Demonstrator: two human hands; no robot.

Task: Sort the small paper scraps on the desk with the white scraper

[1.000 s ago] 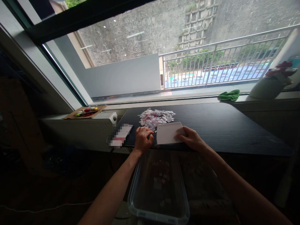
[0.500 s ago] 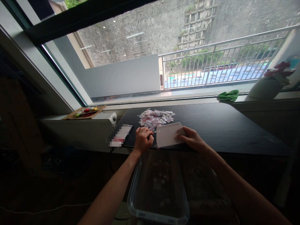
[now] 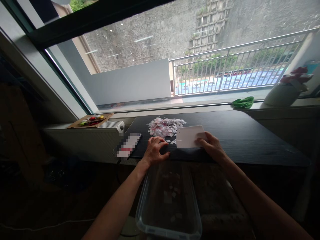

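Note:
A heap of torn paper scraps (image 3: pixel 165 126), white with pinkish bits, lies on the dark tabletop (image 3: pixel 225 133). My right hand (image 3: pixel 211 145) grips a flat white plastic scraper (image 3: pixel 188 136) by its right end, thumb on the near face. Its left edge is beside a few loose scraps (image 3: pixel 172 142). At the table's near edge, just in front of the heap, my left hand (image 3: pixel 156 150) is open, fingers curved and thumb apart. Below both hands is a clear plastic bin (image 3: pixel 168 228) with several scraps inside.
A phone (image 3: pixel 130 144), partly blurred out, lies at the table's left edge. Further left, a radiator (image 3: pixel 82 136) has cardboard with colourful items (image 3: pixel 92 119) on top. A green cloth (image 3: pixel 243 102) and a pale vase-like object (image 3: pixel 282 93) stand on the windowsill.
The scraper in my right hand has moved right and slightly away, uncovering loose scraps near the heap. My left hand has opened, its thumb now stretched to the right.

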